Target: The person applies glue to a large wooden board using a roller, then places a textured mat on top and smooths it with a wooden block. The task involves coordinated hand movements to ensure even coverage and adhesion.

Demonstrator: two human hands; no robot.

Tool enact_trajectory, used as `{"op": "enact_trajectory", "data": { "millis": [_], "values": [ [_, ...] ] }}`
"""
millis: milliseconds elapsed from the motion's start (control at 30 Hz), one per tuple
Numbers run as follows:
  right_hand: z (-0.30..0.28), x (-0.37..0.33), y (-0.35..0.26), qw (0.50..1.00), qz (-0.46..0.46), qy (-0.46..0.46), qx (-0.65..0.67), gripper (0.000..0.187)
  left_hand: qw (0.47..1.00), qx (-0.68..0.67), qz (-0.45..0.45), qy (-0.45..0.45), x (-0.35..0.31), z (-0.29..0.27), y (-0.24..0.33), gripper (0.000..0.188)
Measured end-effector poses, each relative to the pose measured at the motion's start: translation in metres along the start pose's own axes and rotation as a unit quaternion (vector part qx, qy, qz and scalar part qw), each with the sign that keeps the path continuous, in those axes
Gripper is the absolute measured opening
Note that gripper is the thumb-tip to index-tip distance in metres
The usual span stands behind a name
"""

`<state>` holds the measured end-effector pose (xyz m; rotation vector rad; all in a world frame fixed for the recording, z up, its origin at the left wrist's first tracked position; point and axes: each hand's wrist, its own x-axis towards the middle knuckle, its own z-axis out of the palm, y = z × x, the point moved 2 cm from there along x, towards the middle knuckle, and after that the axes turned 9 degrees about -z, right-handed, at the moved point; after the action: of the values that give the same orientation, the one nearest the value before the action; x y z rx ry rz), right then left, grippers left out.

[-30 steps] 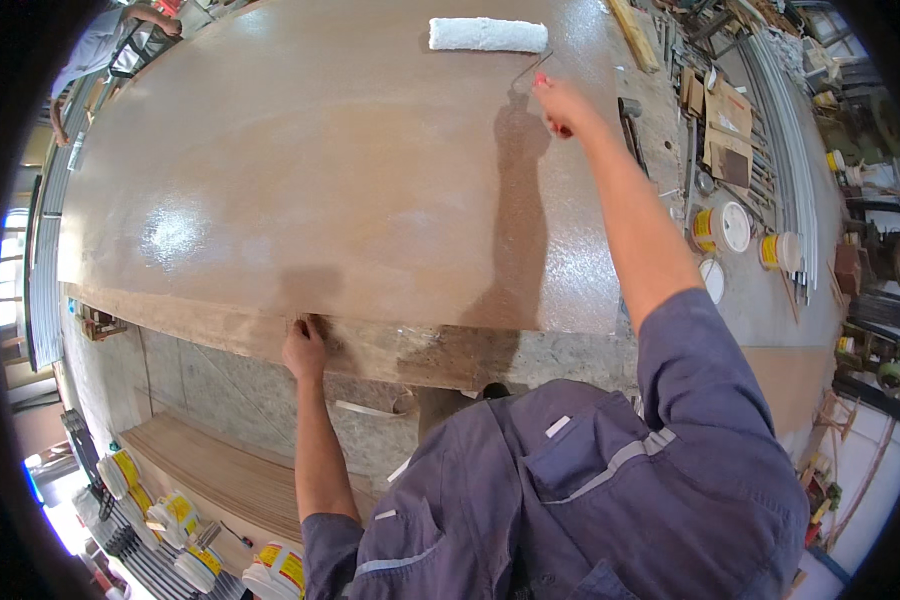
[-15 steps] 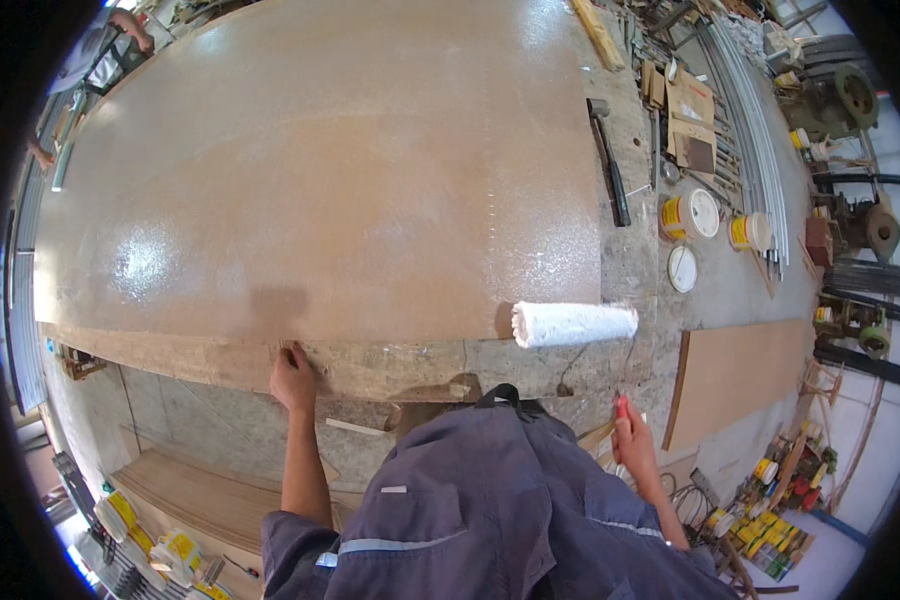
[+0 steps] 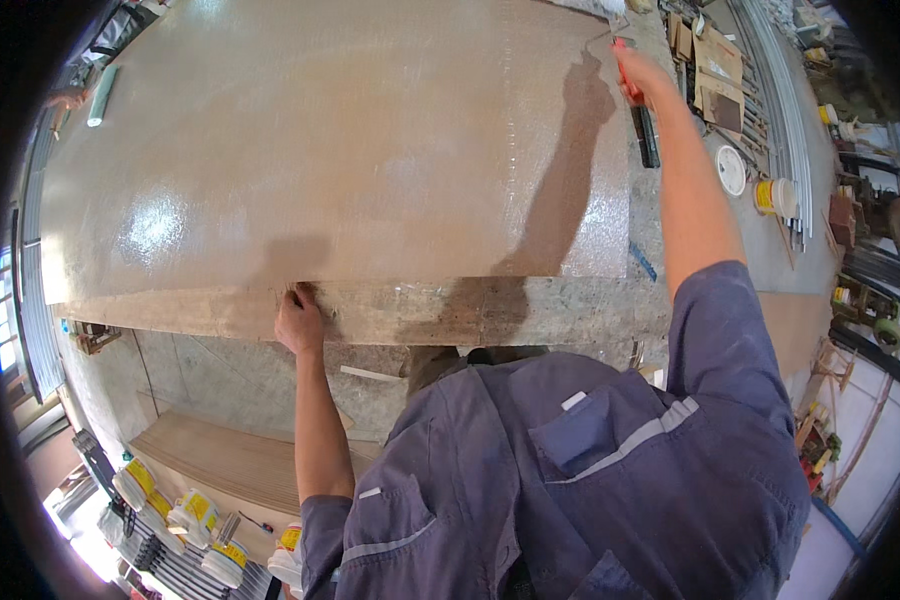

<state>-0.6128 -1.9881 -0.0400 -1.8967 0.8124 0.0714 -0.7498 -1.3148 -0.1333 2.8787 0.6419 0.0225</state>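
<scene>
A large brown board (image 3: 370, 160) with a wet sheen lies on a worn wooden worktable (image 3: 400, 310). My left hand (image 3: 300, 318) is closed at the board's near edge, fingertips pinching it. Stretched far forward, my right hand (image 3: 638, 75) grips the red handle of a paint roller. The roller's white sleeve (image 3: 590, 6) is at the board's far right corner, partly cut off by the picture's top edge. Beneath my right hand, a hammer with a black handle (image 3: 648, 140) lies beside the board, its head hidden.
Another person's hand (image 3: 68, 97) is at the far left, near a pale green tube (image 3: 102, 95). White buckets (image 3: 776, 197) and metal bars (image 3: 785, 110) are on the floor to the right. Stacked boards (image 3: 210, 450) and several yellow-labelled buckets (image 3: 195, 512) lie at lower left.
My right hand has swung the roller from the near right corner forward to the far right of the board. My left hand stays at the near edge. My body leans forward.
</scene>
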Motion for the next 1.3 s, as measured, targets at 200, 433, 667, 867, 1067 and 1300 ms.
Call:
{"op": "enact_trajectory", "data": {
  "millis": [200, 433, 667, 867, 1067, 1300],
  "values": [
    [0.01, -0.106, 0.042, 0.992, -0.084, -0.056, -0.072, 0.058, 1.0, -0.013, -0.014, 0.008, -0.009, -0.003, -0.013, 0.043],
    [-0.052, -0.333, 0.123, 0.984, -0.018, -0.123, -0.13, 0.041, 0.999, -0.052, 0.008, -0.01, -0.009, -0.007, -0.026, 0.042],
    [-0.105, -0.353, 0.132, 0.965, -0.006, -0.175, -0.198, 0.042, 0.962, -0.272, -0.011, 0.001, -0.084, -0.032, -0.057, 0.038],
    [0.027, -0.186, 0.007, 0.907, -0.166, -0.242, -0.302, 0.048, 0.949, -0.247, -0.194, -0.032, -0.236, -0.009, -0.143, 0.036],
    [0.277, -0.052, -0.138, 0.897, -0.268, -0.279, -0.216, 0.061, 0.849, -0.282, -0.425, -0.136, -0.399, 0.053, -0.209, 0.035],
    [0.38, -0.072, -0.176, 0.911, -0.259, -0.266, -0.178, 0.049, 0.861, -0.25, -0.395, -0.199, -0.49, 0.085, -0.171, 0.042]
  ]
}}
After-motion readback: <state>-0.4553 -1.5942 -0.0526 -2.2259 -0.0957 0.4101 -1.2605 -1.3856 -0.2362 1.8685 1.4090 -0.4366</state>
